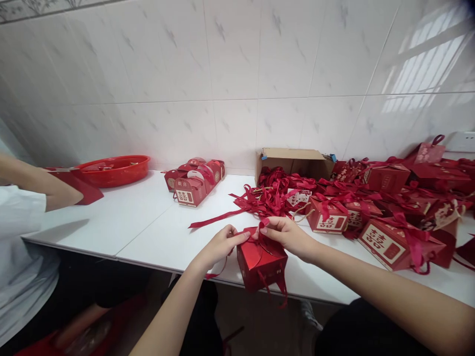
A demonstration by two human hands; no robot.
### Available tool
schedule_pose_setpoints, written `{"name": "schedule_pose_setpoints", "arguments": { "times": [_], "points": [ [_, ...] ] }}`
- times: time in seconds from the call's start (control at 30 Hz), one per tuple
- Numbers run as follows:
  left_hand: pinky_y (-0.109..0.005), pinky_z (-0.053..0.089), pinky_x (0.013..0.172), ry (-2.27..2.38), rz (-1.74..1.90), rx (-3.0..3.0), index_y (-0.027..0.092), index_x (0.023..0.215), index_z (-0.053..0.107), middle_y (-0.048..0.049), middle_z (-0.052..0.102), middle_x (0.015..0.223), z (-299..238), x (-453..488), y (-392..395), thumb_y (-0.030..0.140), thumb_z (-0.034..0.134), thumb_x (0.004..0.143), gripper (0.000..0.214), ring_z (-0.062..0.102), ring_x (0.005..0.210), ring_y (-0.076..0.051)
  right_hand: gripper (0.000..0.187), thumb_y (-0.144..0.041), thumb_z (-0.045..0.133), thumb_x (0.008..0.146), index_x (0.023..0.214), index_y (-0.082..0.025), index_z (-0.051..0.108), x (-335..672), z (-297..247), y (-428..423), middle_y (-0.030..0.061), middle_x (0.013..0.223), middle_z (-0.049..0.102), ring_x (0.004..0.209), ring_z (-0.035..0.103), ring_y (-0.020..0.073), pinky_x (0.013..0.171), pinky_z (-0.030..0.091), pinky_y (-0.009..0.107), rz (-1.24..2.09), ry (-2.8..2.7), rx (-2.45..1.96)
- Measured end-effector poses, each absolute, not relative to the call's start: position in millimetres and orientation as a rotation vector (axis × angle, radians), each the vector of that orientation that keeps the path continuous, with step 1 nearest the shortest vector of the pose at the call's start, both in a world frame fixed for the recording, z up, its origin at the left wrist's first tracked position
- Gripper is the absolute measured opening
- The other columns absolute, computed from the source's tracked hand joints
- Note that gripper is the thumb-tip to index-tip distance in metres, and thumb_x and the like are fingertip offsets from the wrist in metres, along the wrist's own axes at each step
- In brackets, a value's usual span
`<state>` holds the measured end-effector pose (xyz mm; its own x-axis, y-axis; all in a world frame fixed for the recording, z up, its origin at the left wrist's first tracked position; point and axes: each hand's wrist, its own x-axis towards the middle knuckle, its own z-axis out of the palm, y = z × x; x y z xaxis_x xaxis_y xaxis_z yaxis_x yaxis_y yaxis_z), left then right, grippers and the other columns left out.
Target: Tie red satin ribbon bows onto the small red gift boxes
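Observation:
A glossy red gift box [260,262] sits at the table's front edge, straight before me, with ribbon ends hanging down its near side. On its top is a red ribbon [263,232]. My right hand [287,233] pinches a raised loop of this ribbon between thumb and fingers. My left hand [225,243] is closed at the box's left top edge, its thumb against the ribbon; a ribbon tail hangs below it. Just beyond the box lies a tangled heap of loose red ribbons [256,200], with one long strand stretching left.
A cardboard carton [297,157] lies open behind the ribbons. Finished-looking red boxes [328,217] crowd the right side; several more boxes [191,188] stand left of centre. A red plastic basin [118,170] is farther left, near a co-worker's arm [40,179]. A tiled wall closes the back.

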<state>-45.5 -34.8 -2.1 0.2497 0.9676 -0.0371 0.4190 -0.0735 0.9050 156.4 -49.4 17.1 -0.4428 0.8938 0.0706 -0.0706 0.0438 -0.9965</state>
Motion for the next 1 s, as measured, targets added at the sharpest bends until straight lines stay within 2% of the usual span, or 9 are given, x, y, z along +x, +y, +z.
{"name": "schedule_pose_setpoints", "arguments": {
  "times": [0.13,0.23,0.43,0.7,0.8,0.87,1.0],
  "points": [
    [-0.022,0.026,0.049,1.439,0.77,1.784,0.019,0.06,0.038,0.006,0.035,0.057,2,-50,-42,0.063,0.056,0.07,0.048,0.034,0.054,-0.011,0.034,-0.048,0.069,0.072,0.073,-0.014,0.066,160,19,-50,0.0022,0.076,0.067,0.071,0.058,0.0125,0.075,0.044,0.028,1.429,-1.701,-0.871],
    [-0.022,0.032,0.049,1.33,0.775,1.746,0.019,0.058,0.038,0.0058,0.033,0.057,5,-47,-50,0.058,0.054,0.074,0.044,0.036,0.054,-0.011,0.034,-0.048,0.066,0.074,0.074,-0.014,0.065,162,18,-49,0.0033,0.078,0.067,0.072,0.058,0.0129,0.075,0.044,0.028,1.419,-1.739,-0.91],
    [-0.023,0.04,0.059,1.174,1.056,1.604,0.019,0.062,0.039,0.0049,0.039,0.06,2,-35,-69,0.043,0.053,0.08,0.033,0.042,0.06,-0.011,0.039,-0.054,0.065,0.072,0.079,-0.016,0.061,160,21,-53,0.0045,0.082,0.066,0.08,0.058,0.0159,0.08,0.044,0.032,1.452,-1.632,-0.93],
    [-0.027,0.044,0.066,1.073,1.097,1.397,0.018,0.065,0.044,0.0026,0.05,0.066,-11,-41,-58,0.045,0.055,0.08,0.033,0.051,0.065,-0.013,0.04,-0.056,0.063,0.073,0.076,-0.017,0.057,158,16,-50,0.0017,0.078,0.061,0.074,0.055,0.0133,0.079,0.043,0.03,1.449,-1.678,-0.868],
    [-0.027,0.045,0.063,1.089,1.099,1.347,0.018,0.065,0.045,0.0028,0.05,0.065,-14,-41,-56,0.047,0.057,0.078,0.035,0.051,0.063,-0.013,0.036,-0.051,0.065,0.073,0.075,-0.017,0.056,157,13,-47,0.0014,0.077,0.061,0.075,0.056,0.0133,0.08,0.043,0.03,1.466,-1.641,-0.858],
    [-0.026,0.044,0.06,1.11,1.103,1.35,0.017,0.064,0.045,0.0036,0.048,0.062,-15,-41,-57,0.048,0.058,0.077,0.035,0.049,0.06,-0.012,0.029,-0.044,0.063,0.075,0.074,-0.017,0.056,153,12,-46,0.0007,0.073,0.06,0.071,0.055,0.0129,0.075,0.043,0.029,1.427,-1.634,-0.905],
    [-0.023,0.038,0.051,1.107,1.111,1.368,0.018,0.052,0.039,0.0059,0.039,0.046,-6,-44,-60,0.043,0.061,0.076,0.041,0.041,0.045,-0.009,0.012,-0.026,0.053,0.077,0.069,-0.017,0.054,139,10,-47,-0.0005,0.065,0.059,0.06,0.052,0.0123,0.06,0.039,0.025,1.112,-1.682,-1.147]
  ]
}}
